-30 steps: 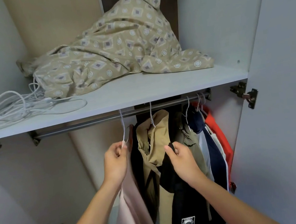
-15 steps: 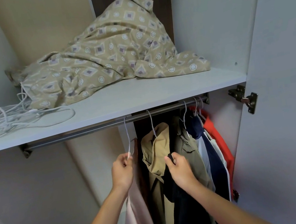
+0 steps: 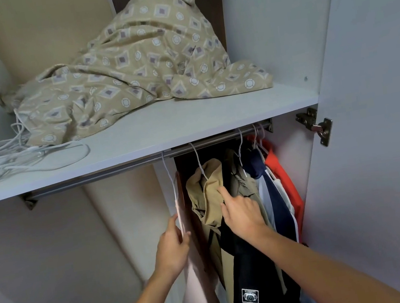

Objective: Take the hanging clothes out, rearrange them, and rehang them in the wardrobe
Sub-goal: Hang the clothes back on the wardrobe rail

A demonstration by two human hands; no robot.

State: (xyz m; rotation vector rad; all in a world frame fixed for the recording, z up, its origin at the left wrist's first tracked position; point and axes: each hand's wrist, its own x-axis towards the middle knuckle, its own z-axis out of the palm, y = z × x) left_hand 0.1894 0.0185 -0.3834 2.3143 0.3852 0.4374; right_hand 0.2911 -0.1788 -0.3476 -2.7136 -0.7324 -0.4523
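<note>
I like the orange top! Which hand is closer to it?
Right. The right hand rests on the tan jacket, a few garments from the orange top; the left hand holds the pink garment, farther away.

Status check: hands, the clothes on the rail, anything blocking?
Left hand grips pink garment by its hanger. Right hand on black garment, against tan jacket. Other clothes bunched at right on rail. Nothing blocking.

left hand (image 3: 173, 250) gripping pink garment (image 3: 199, 294), open wardrobe (image 3: 265, 24)
</note>
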